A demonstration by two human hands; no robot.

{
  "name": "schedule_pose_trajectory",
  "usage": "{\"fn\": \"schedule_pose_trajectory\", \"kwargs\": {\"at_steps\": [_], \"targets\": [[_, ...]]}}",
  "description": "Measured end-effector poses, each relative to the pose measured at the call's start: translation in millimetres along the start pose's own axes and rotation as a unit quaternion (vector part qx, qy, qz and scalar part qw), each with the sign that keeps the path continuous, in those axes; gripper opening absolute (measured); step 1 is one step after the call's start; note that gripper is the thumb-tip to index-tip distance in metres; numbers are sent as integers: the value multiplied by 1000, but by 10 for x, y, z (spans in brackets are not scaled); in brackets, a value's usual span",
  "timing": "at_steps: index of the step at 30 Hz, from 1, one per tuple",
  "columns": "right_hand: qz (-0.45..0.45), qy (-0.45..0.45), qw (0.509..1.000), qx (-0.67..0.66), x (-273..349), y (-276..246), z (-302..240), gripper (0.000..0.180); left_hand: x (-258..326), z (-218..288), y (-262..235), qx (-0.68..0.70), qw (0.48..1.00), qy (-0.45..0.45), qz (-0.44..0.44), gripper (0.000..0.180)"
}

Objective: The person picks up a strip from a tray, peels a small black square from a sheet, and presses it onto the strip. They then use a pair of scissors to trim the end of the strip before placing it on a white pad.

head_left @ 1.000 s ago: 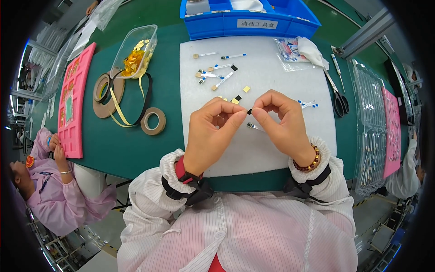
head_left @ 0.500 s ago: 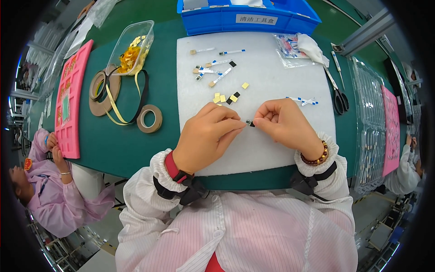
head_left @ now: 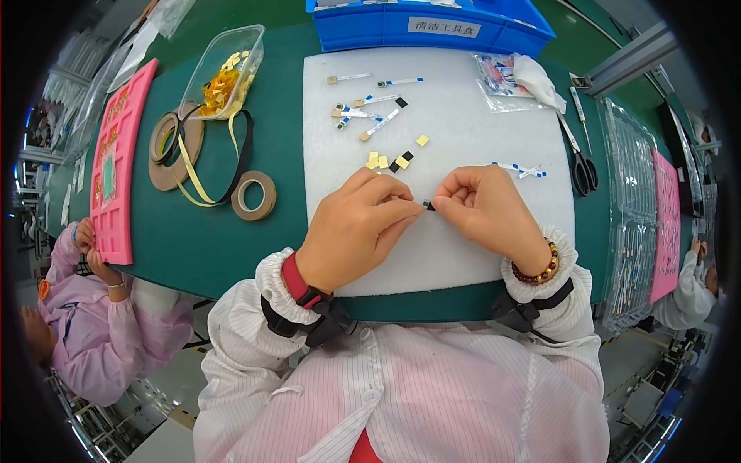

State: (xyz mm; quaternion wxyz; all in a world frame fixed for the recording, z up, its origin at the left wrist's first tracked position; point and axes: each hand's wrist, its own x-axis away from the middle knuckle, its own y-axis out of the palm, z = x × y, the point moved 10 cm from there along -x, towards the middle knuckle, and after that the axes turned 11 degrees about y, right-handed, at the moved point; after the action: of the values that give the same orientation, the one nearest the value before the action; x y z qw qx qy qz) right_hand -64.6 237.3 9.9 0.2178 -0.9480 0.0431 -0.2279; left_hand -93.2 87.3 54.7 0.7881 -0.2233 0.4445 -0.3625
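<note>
Over the white foam mat [head_left: 463, 266] both of my hands meet at a tiny part [head_left: 428, 205], with a greyish square face and a dark edge. My left hand [head_left: 359, 224] is closed in a pinch at its left side. From the right, the thumb and forefinger of my right hand [head_left: 490, 208] pinch by its black edge. The fingertips hide most of the part. Just beyond my left hand lie small yellow squares [head_left: 383, 162] and black squares [head_left: 394, 166]. Farther up are several short white flat cables [head_left: 384, 123] with blue ends; a few more cables [head_left: 519, 170] lie beyond my right hand.
Tape rolls [head_left: 254, 196] and a clear tub [head_left: 224, 73] of yellow pieces stand left. A blue bin [head_left: 432, 27] is at the far edge. Scissors [head_left: 583, 170], clear trays [head_left: 629, 224] and a plastic bag [head_left: 502, 81] are right. A co-worker handles a pink tray [head_left: 116, 177] at left.
The view has shifted slightly. My hands keep almost the same pinch around the tiny part, which shows a little less of its face now.
</note>
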Motion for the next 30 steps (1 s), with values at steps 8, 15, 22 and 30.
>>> {"fn": "schedule_pose_trajectory", "kwargs": {"at_steps": [8, 15, 22, 30], "targets": [[15, -13, 1000, 3, 0, 1, -2, 13, -35, 83, 33, -39, 998, 27, -38, 27], [25, -4, 999, 22, 14, 0, -19, 12, -34, 138, 83, -106, 991, 61, -52, 28], [45, -24, 997, 53, 31, -16, -78, 12, -33, 160, 100, -138, 986, 69, -57, 28], [80, -21, 994, 70, 13, -127, -78, 20, -41, 175, 107, -144, 985, 67, -69, 28]]}}
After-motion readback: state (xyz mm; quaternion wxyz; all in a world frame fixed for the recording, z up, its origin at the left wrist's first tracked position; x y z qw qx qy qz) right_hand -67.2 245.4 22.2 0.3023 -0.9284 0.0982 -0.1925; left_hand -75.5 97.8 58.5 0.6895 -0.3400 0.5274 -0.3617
